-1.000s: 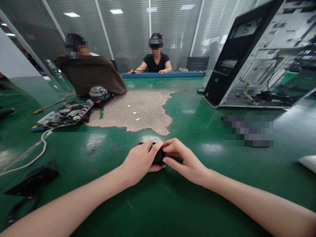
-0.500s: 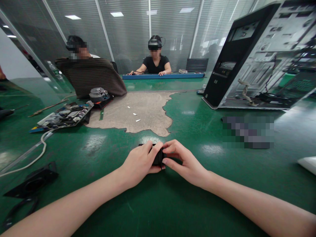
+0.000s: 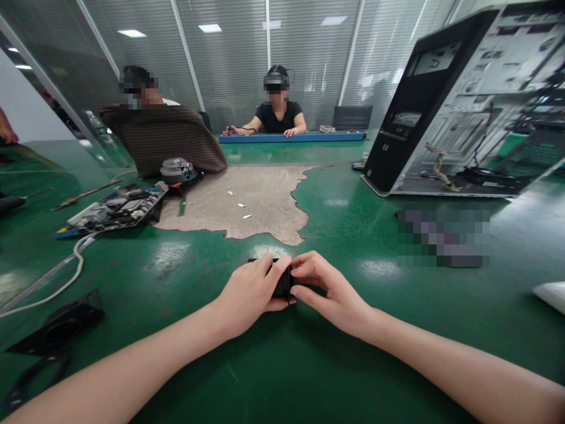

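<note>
Circuit board (image 3: 115,207) left, computer case (image 3: 459,112) right, hands' small part (image 3: 282,282) between, nearer.

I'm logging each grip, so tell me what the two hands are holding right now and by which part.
Both hold one small black part: left hand wraps its left side, right hand pinches its right end with fingertips.

A long green counter (image 3: 132,265) fills the room, its covering worn away to a bare grey patch (image 3: 247,200). Behind are glass walls with closed grey blinds (image 3: 229,59), and rectangular ceiling lights (image 3: 210,27) shine above.
</note>
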### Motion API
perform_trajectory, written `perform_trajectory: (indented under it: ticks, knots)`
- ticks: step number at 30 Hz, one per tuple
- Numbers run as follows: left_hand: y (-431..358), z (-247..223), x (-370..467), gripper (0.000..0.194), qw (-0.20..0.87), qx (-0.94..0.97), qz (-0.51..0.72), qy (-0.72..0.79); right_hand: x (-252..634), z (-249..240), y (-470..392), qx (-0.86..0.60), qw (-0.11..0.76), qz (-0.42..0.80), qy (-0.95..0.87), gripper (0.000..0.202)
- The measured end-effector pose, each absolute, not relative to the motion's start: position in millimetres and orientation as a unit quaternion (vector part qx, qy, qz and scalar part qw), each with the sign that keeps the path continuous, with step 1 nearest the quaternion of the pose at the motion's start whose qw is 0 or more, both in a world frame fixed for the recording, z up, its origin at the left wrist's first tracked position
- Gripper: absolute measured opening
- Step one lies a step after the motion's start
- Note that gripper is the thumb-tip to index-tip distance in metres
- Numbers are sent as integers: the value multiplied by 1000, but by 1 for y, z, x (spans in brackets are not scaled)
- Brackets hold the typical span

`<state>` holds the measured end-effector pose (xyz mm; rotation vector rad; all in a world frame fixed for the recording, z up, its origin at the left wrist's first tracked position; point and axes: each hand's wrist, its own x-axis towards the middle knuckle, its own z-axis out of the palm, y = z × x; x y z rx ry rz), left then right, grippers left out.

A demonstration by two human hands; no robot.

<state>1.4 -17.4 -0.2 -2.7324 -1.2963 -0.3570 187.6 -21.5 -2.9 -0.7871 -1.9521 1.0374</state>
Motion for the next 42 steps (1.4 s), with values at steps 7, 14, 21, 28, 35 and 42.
perform_trajectory:
  ticks: [7, 14, 21, 28, 35, 42]
  knots:
    - [-17, -1, 2, 63, 44, -891, -112, -437, 186, -4, -24, -330, 378, 423, -754, 28]
    - [-18, 1, 2, 62, 37, -893, -117, -433, 187, -3, -23, -311, 401, 408, -759, 15]
    - [-17, 0, 2, 65, 40, -891, -117, -437, 185, -3, -23, -337, 375, 437, -745, 30]
    - [-17, 0, 1, 66, 45, -893, -118, -433, 187, -3, -24, -315, 388, 417, -759, 22]
    - [-17, -2, 2, 66, 45, -892, -122, -434, 187, -2, -22, -338, 384, 427, -746, 34]
    - [-18, 0, 1, 65, 40, -891, -121, -435, 189, -1, -22, -299, 376, 451, -752, 26]
